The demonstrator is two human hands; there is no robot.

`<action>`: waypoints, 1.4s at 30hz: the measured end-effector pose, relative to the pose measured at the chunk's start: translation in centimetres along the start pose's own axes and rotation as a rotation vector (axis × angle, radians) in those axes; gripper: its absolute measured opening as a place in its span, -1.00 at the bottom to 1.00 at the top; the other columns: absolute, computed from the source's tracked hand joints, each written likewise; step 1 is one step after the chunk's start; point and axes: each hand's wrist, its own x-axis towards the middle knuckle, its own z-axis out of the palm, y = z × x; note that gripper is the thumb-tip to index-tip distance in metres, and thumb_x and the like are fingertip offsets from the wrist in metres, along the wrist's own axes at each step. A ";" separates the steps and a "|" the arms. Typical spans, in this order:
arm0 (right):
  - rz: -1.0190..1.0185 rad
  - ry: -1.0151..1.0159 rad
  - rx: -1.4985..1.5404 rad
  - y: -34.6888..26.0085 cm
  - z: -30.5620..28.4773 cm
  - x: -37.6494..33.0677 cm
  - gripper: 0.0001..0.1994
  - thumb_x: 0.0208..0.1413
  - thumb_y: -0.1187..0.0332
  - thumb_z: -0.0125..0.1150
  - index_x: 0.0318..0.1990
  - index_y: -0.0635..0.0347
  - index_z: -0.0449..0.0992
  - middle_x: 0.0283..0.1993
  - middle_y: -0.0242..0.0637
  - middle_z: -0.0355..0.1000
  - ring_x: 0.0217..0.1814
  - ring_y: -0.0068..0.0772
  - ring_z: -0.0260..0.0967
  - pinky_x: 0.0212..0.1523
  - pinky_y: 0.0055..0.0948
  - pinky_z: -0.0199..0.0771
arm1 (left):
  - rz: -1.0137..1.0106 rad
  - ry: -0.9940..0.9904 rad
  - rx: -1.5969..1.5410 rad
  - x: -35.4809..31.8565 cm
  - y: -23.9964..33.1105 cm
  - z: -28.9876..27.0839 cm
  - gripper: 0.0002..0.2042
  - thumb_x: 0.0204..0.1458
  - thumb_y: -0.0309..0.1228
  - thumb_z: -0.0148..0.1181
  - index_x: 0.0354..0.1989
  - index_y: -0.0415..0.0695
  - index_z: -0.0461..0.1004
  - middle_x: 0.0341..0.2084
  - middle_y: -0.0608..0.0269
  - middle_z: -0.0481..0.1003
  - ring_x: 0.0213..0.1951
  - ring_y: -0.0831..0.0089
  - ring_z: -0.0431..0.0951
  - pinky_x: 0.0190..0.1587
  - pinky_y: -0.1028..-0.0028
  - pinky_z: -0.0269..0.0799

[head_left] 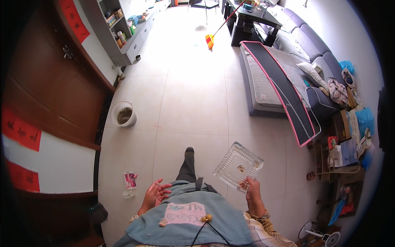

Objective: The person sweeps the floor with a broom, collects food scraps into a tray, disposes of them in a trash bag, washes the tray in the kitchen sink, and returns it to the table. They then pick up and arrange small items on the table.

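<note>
My right hand (254,195) grips the near edge of a clear square plastic tray (228,162) with a ribbed rim. Small brownish scraps (241,168) lie in the tray, with more close to my fingers. It is held out over the tiled floor, to the right of my front leg. My left hand (154,194) is at my waist, fingers apart and palm turned inward, holding nothing. Beyond it on the floor are a pink and white packet (130,180) and a crumpled clear wrapper (128,193).
A white bucket (132,121) of murky water stands by the brown door (45,70). A pink-edged folding frame (284,95) leans across the grey sofa's (257,108) front part. Farther off are an orange and yellow broom (210,42) and a dark table (263,17). Cluttered racks (343,168) line the right.
</note>
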 end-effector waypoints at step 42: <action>0.084 0.141 0.053 -49.6 52.9 80.6 -0.78 0.13 0.28 0.02 -0.37 0.30 0.39 -0.52 -0.17 0.43 -0.57 -0.36 0.42 -0.53 -0.44 0.48 | 0.030 -0.485 0.368 88.7 66.3 36.0 -0.50 0.06 -0.42 0.03 0.19 -0.24 0.09 -0.02 -0.05 0.37 -0.04 0.34 0.41 0.05 0.37 0.29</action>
